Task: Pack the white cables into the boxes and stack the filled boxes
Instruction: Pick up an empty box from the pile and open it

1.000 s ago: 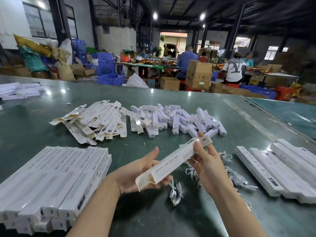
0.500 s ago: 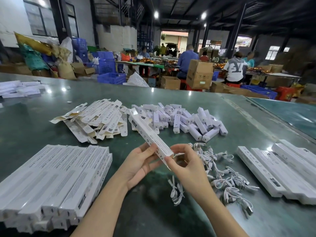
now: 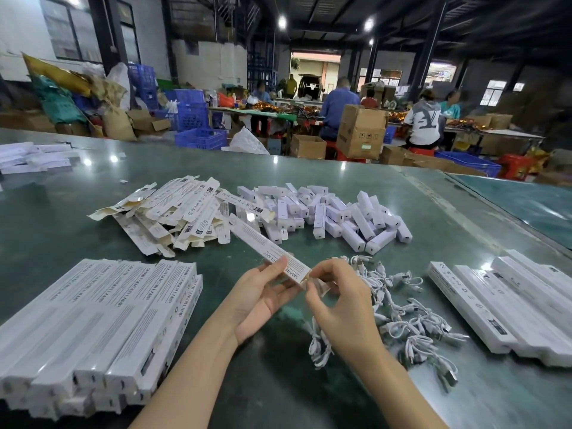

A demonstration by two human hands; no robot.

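Box (image 3: pixel 268 249): long, white, printed; held above the green table (image 3: pixel 402 199), its far end pointing away toward the flat cartons.
Left hand (image 3: pixel 260 300): palm up, fingers and thumb gripping the box near its close end.
Right hand (image 3: pixel 340 308): fingers curled, pinching the open flap (image 3: pixel 315 284) at the box's close end.
Cables (image 3: pixel 399 311): loose white bundles heaped on the table just right of the box and under the right hand.
Filled stack (image 3: pixel 102 320): closed boxes in layers, left of the box.
Right boxes (image 3: pixel 507 305): long white row, right of the box, beyond the cables.
Flat cartons (image 3: pixel 167 212): unfolded pile, behind the box.
Small boxes (image 3: pixel 328 212): short white heap, behind the box to its right
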